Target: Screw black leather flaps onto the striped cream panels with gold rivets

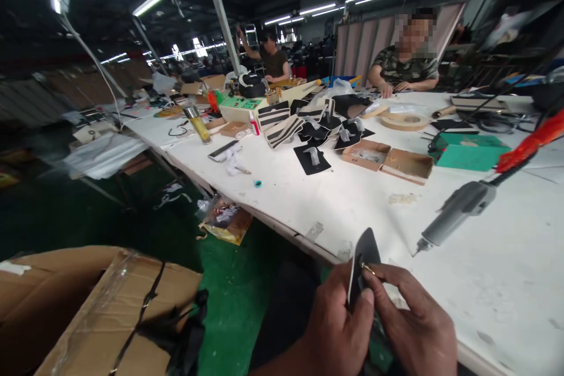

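Observation:
My left hand [341,317] is closed on a black flat panel [366,247] with a pale edge, thumb on its near face. The panel stands on edge just off the table's front edge. My right hand [416,317] pinches a small gold-coloured metal fitting [368,270] between thumb and forefinger, at the panel's face. The exact kind of fitting is too small to tell. To the right, a grey electric screwdriver [458,214] hangs tip down over the white table [506,270], with a red wrap on its cord.
Two open cardboard boxes [408,165] and a green box [471,151] stand beyond my hands. Several black panels [312,158] lie mid-table, near tape rolls [405,121]. A large carton [132,305] is on the floor at left. Across the table sits a person [405,67].

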Action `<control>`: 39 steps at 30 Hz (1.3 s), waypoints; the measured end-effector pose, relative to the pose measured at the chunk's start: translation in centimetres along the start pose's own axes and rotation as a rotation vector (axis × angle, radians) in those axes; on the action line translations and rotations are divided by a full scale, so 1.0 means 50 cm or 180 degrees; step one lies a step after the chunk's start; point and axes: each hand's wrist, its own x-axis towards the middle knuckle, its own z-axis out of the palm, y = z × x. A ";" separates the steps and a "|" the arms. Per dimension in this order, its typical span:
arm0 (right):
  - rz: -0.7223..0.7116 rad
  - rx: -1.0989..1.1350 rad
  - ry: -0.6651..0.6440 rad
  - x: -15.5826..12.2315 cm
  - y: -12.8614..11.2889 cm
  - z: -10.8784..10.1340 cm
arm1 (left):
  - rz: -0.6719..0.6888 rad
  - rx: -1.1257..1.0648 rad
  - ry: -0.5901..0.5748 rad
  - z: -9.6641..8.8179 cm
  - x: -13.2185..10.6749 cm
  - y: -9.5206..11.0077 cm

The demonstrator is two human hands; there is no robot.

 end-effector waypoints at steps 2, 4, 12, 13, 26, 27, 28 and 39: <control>-0.0261 -0.0023 -0.0148 -0.002 0.004 0.004 | 0.0051 -0.0160 0.0035 -0.003 -0.005 0.000; -0.0466 -0.0004 -0.0340 -0.001 0.007 0.006 | 0.0060 -0.0363 0.0073 -0.005 -0.009 0.002; -0.0872 -0.0256 -0.0837 0.002 -0.032 0.000 | -0.0130 -0.0813 -0.0015 -0.016 -0.021 0.003; -0.0720 -0.0253 -0.0891 -0.002 -0.037 0.003 | -0.0068 -0.0823 -0.0084 -0.017 -0.022 0.002; 0.1377 0.1270 -0.1086 0.006 -0.066 0.008 | -0.0055 -0.0371 0.0277 -0.046 -0.053 -0.031; 0.1677 0.1457 -0.1202 0.014 -0.070 -0.001 | -0.0015 -0.0259 0.0372 -0.052 -0.043 -0.028; 0.1987 0.1658 -0.1318 0.021 -0.075 -0.009 | 0.0052 -0.0114 0.0486 -0.058 -0.031 -0.026; 0.3580 0.3010 -0.1308 0.045 -0.066 -0.024 | -0.0762 -0.1542 0.0430 -0.063 0.083 -0.044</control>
